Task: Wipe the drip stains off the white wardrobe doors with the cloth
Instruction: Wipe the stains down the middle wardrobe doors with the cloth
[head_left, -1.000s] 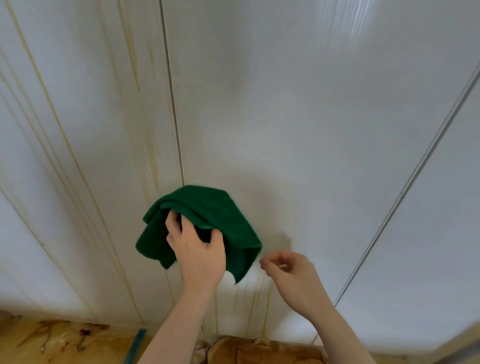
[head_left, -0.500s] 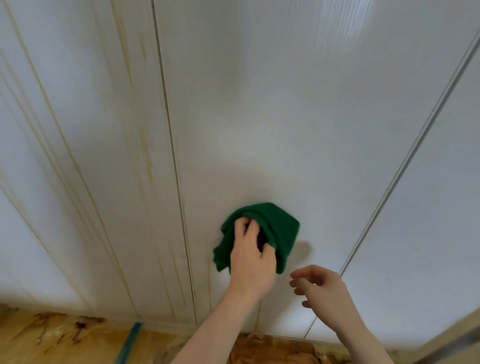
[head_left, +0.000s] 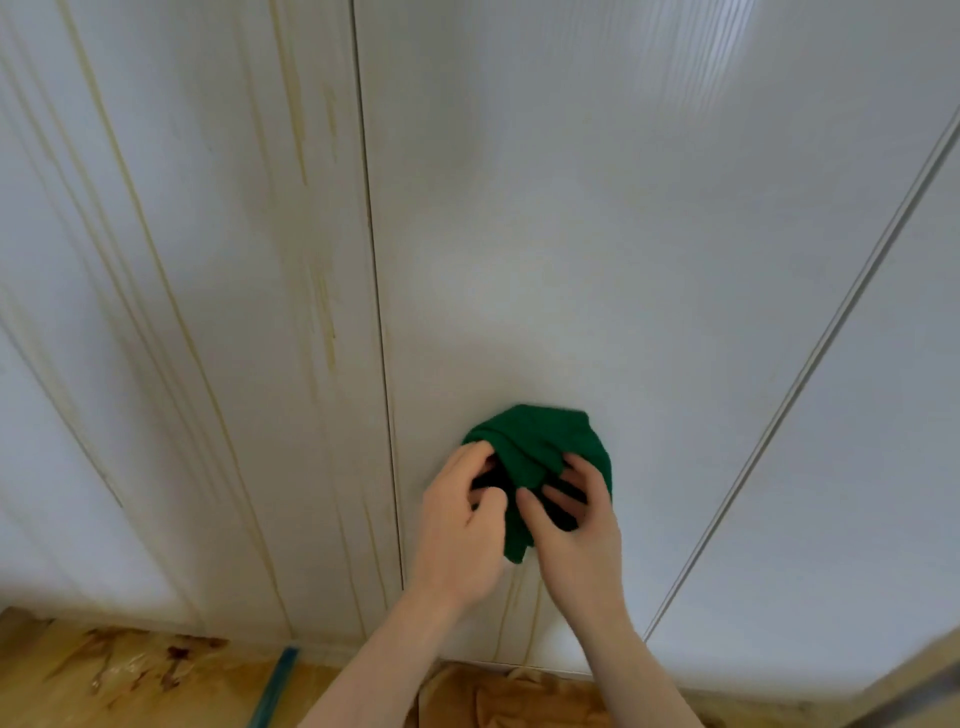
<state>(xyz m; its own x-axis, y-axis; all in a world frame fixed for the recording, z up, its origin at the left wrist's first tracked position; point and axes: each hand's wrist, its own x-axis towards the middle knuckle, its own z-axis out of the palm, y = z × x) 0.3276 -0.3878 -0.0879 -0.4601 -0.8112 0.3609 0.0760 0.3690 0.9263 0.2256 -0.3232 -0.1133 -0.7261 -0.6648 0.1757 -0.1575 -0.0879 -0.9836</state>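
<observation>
Head view: green cloth (head_left: 540, 447) bunched against the white wardrobe door (head_left: 597, 249) at 6 o'clock, left hand (head_left: 462, 530) gripping its left edge with curled fingers, right hand (head_left: 574, 530) pinching its right folds, yellowish drip stains (head_left: 322, 306) at 9 o'clock, more below the cloth, wooden floor (head_left: 104, 675) at 7 o'clock

The cloth (head_left: 540, 447) lies against the middle wardrobe door (head_left: 597, 234), just right of the seam, with the left hand (head_left: 462, 530) and right hand (head_left: 574, 530) side by side on its lower part, above the floor (head_left: 104, 675).
</observation>
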